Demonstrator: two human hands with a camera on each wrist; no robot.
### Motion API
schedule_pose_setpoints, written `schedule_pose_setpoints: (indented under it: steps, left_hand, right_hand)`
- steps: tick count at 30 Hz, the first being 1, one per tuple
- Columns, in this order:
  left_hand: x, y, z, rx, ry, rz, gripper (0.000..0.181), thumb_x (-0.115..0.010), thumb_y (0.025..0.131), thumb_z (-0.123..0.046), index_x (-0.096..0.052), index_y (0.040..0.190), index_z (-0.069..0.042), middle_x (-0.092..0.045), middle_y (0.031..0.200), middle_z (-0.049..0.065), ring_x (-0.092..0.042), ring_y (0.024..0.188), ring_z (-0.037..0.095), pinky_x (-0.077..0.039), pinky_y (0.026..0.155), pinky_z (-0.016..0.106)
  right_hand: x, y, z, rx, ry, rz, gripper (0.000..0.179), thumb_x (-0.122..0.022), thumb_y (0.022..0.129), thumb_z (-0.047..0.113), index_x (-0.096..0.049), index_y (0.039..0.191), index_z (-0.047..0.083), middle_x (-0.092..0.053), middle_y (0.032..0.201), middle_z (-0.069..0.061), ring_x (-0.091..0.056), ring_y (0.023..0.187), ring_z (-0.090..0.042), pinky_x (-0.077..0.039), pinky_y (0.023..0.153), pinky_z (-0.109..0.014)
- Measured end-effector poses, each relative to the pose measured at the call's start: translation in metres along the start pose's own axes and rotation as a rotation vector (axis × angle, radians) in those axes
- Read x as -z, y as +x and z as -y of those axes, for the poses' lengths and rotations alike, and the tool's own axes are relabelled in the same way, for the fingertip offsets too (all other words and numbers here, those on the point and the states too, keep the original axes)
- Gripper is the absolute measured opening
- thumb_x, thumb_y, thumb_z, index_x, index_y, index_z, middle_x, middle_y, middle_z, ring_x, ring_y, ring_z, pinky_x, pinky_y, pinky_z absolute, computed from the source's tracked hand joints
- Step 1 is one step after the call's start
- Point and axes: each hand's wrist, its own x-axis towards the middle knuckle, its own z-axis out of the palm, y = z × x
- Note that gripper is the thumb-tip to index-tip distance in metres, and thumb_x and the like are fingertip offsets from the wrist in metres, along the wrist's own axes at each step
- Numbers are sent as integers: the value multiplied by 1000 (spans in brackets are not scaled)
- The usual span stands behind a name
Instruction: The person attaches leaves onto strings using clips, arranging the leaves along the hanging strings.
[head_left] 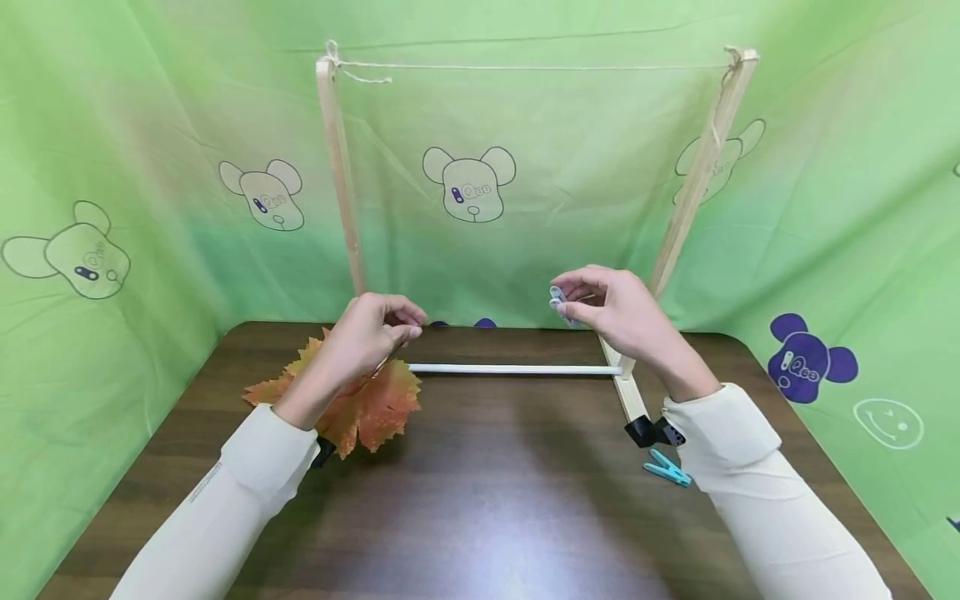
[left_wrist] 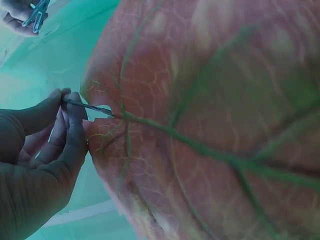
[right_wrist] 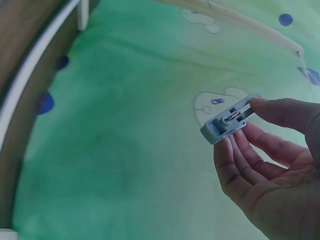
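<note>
My left hand (head_left: 372, 332) pinches the thin stem of an orange-red maple leaf (head_left: 386, 408). In the left wrist view the stem (left_wrist: 90, 106) runs from the fingertips into the green-veined leaf (left_wrist: 200, 165), whose broad face fills most of that view. Over on the right, my right hand (head_left: 615, 308) holds a pale grey-blue clothespin (head_left: 558, 302) between thumb and fingers. The right wrist view shows this clothespin (right_wrist: 230, 118) with its metal spring, the thumb on one end. Both hands are raised above the table, inside the wooden frame's width.
Twine (head_left: 525, 67) spans the tops of two wooden posts (head_left: 341, 167). A white rod (head_left: 517, 369) joins the frame low down. On the brown table (head_left: 480, 483) a turquoise clothespin (head_left: 667, 468) lies near a black clamp (head_left: 652, 432). Green printed cloth (head_left: 472, 117) surrounds it.
</note>
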Motion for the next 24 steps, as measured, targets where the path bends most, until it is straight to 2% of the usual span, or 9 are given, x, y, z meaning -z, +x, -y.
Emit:
schedule_pose_setpoints:
  steps: [3,8,11,19,24]
  left_hand:
    - [4,5,-6,2,-14,-49,13,-73,98,-4,-78,109,-6,-77,99,10,-69,85,23,-54,70,27]
    - [9,12,-14,-16,-30,-124,11,-72,99,-7,-78,108,-6,-78,99,10,-69,85,23,-54,72,29]
    - [11,15,-18,-30,-41,-161,10,-73,99,-8,-78,107,-7,-77,96,9,-68,84,21,-54,73,30]
    - [18,23,-28,-58,-94,-225,10,-72,99,-8,-78,107,-6,-75,92,10,-64,78,20,-50,68,26]
    - [23,29,-34,-76,-132,-266,11,-72,99,-8,-78,108,-6,-75,92,10,-66,75,20,-51,65,23]
  right_hand:
    - [5,5,7,11,2,-9,30,-72,98,8,-71,127,0,-74,112,-18,-69,95,-17,-52,79,-11]
    - [8,11,16,6,22,-10,32,-71,99,12,-70,130,3,-72,118,-17,-72,102,-28,-53,80,-13]
    - [9,14,21,2,36,-4,33,-71,100,14,-69,132,5,-72,122,-16,-72,106,-30,-53,82,-14]
    - [12,24,33,14,56,-18,34,-71,101,16,-68,134,7,-73,122,-15,-71,105,-26,-53,82,-16]
    - [13,32,45,34,88,-31,34,-71,101,15,-68,133,7,-72,120,-14,-70,101,-17,-55,83,-18]
